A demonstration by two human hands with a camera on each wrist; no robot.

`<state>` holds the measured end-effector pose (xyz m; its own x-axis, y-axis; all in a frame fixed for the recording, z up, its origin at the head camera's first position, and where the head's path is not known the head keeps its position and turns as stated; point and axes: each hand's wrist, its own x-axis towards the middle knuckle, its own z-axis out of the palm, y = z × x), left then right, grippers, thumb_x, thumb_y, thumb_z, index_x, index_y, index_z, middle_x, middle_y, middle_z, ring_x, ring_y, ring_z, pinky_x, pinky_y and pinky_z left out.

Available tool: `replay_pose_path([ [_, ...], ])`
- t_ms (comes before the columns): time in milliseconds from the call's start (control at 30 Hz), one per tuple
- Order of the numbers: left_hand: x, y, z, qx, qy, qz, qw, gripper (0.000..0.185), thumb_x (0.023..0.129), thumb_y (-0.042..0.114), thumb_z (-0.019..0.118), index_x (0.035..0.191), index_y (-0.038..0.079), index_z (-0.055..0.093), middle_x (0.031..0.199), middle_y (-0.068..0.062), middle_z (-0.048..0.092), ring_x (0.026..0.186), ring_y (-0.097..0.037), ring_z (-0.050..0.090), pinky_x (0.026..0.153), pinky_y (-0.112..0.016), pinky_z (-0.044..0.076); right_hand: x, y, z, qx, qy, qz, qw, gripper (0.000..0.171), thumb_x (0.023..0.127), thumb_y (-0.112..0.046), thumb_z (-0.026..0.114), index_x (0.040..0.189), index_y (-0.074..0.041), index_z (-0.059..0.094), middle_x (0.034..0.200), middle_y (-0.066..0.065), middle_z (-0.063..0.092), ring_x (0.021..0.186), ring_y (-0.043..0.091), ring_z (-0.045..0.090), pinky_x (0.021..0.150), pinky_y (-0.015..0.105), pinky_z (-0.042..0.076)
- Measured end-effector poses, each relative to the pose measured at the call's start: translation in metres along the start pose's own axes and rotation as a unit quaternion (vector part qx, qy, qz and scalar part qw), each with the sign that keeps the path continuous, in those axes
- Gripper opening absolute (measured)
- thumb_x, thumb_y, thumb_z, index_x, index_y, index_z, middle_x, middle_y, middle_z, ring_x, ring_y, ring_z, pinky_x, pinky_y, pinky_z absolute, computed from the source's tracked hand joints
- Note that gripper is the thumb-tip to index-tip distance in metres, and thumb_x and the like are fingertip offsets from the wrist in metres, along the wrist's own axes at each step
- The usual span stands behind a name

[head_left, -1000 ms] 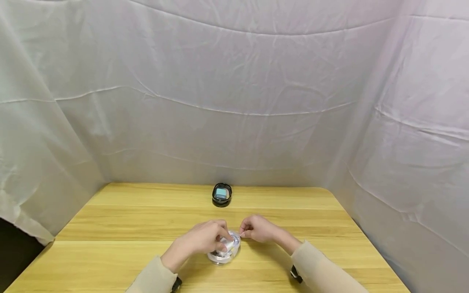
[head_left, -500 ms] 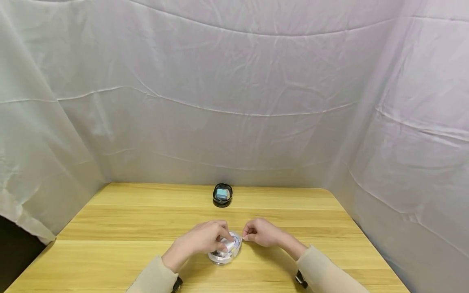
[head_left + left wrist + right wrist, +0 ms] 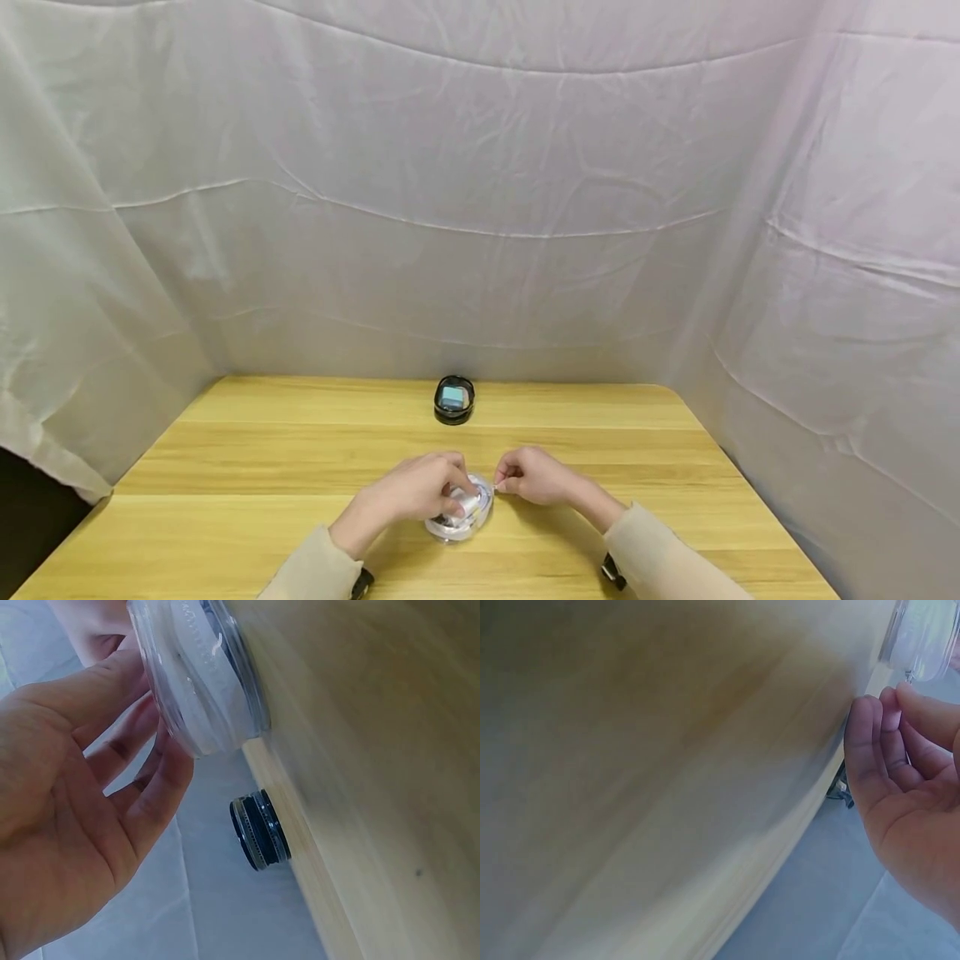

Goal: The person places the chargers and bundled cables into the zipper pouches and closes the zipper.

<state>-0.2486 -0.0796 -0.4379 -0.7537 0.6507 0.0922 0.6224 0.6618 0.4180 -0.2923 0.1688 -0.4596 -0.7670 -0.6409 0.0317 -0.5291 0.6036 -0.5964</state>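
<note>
Clear round plastic case (image 3: 459, 510) flat on the bench (image 3: 225, 467), left hand (image 3: 408, 489) fingers curled over it gripping, right hand (image 3: 534, 477) pinching something tiny at its right rim, black jar (image 3: 454, 399) well beyond the fingers.

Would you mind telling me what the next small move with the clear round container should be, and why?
Probably draw the right hand a little further to the right while the left hand keeps the clear round container pinned to the wooden table. The right fingertips pinch something thin at the container's rim, too small to identify, and the left hand already grips the container from above.
</note>
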Motion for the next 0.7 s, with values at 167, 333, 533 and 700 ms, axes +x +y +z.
replay_pose_path([
  [167,0.000,-0.001,-0.001,-0.007,-0.001,0.009,0.9999,0.027,0.084,0.019,0.086,0.111,0.016,0.082,0.090,0.010,0.057,0.075,-0.001,0.050,0.065,-0.019,0.046,0.005,-0.002,-0.001,-0.005,0.000,-0.008,1.000,0.008,0.095,-0.005,0.072,0.089,-0.010,0.072,0.080,-0.006,0.067,0.071,0.003,0.053,0.066,0.022,0.048],
  [333,0.001,-0.004,-0.001,-0.015,-0.002,0.021,0.9997,0.027,0.084,0.017,0.086,0.110,0.012,0.081,0.089,0.009,0.057,0.075,-0.002,0.050,0.065,-0.018,0.048,0.011,-0.004,0.001,-0.012,0.001,-0.007,1.000,0.009,0.095,-0.005,0.072,0.089,-0.012,0.072,0.081,-0.005,0.069,0.071,0.003,0.054,0.067,0.023,0.049],
  [533,0.001,-0.006,-0.002,-0.028,-0.011,0.018,0.9994,0.031,0.081,0.016,0.088,0.111,0.011,0.081,0.090,0.010,0.057,0.078,-0.003,0.055,0.068,-0.017,0.049,0.018,-0.007,0.002,-0.019,0.004,-0.011,1.000,0.007,0.094,-0.005,0.073,0.089,-0.011,0.073,0.081,-0.007,0.069,0.073,0.004,0.056,0.071,0.024,0.051],
  [700,0.003,-0.007,-0.002,-0.023,-0.014,0.032,0.9991,0.034,0.080,0.017,0.089,0.112,0.012,0.081,0.097,0.010,0.061,0.086,-0.003,0.059,0.076,-0.018,0.052,0.025,-0.007,0.004,-0.026,0.008,-0.015,1.000,0.008,0.093,-0.006,0.073,0.089,-0.012,0.073,0.082,-0.009,0.070,0.076,0.003,0.058,0.075,0.024,0.053],
])
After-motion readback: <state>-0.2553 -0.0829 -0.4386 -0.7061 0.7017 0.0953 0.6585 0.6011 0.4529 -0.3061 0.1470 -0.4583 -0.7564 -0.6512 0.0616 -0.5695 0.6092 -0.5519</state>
